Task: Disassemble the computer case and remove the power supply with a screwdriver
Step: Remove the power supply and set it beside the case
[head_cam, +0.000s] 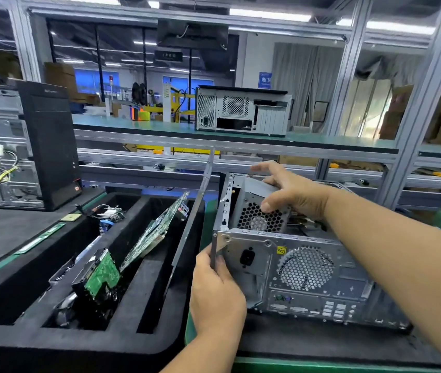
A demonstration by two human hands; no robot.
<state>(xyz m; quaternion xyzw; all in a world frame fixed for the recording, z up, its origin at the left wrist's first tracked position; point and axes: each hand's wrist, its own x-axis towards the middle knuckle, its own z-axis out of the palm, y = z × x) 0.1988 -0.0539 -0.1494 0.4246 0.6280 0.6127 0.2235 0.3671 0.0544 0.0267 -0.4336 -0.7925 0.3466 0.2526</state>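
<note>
Two hands were on the case (303,267), which lay on the table (343,366) with its side open upward and its rear panel toward you. Your left hand (215,292) pinched the near corner edge of the frame, fingers curled around the metal, apparently to steady the case against the pull from the other hand. Your right hand (290,191) reached over the top and gripped the power supply (261,208), thumb on its honeycomb grille and fingers spread over its upper face; the unit sat tilted up inside the top rear corner, seemingly already freed from its mounts. No screwdriver was in either hand.

Left of the case, a side panel (198,208) leaned on the wall of a black foam tray (79,343), likely parked there to stay out of the way. A circuit board (157,230) and a drive (98,275) stood in the tray's slots.

A yellow warning triangle (281,249) sat on the rear panel beside the power socket (247,257). The black tower (49,141) at far left carried a logo too blurred to read.
</note>
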